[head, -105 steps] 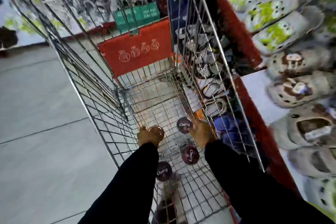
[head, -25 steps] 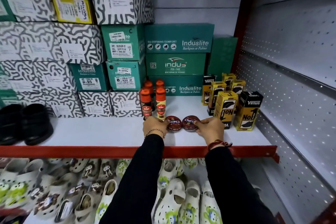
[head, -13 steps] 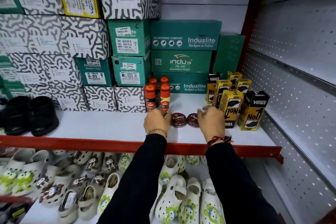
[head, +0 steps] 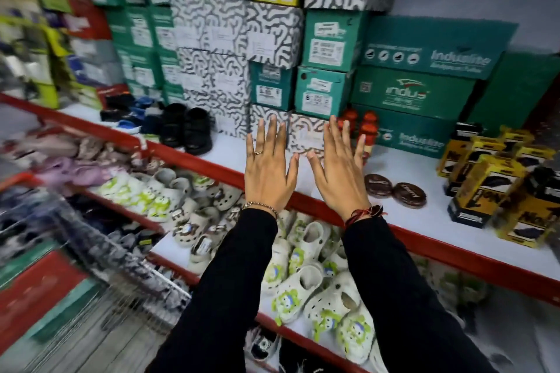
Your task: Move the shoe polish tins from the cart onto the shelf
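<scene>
Two round dark-red shoe polish tins lie side by side on the white shelf [head: 406, 215] with its red front edge: one tin [head: 378, 185] on the left, the other tin [head: 409, 195] just right of it. My left hand [head: 268, 172] and my right hand [head: 341, 174] are raised in front of the shelf, left of the tins, fingers spread, holding nothing. The wire cart [head: 121, 291] shows blurred at the lower left; its contents cannot be made out.
Red-capped polish bottles [head: 368, 130] stand behind my right hand. Yellow-and-black boxes [head: 491, 188] crowd the shelf's right. Stacked shoe boxes [head: 236, 39] fill the back, black shoes [head: 186, 127] sit to the left, and white clogs [head: 306, 281] lie on the shelf below.
Both hands have let go of the two tins, lifted and opened. The view has swung left, so the tins now lie right of my hands and the cart comes into sight.
</scene>
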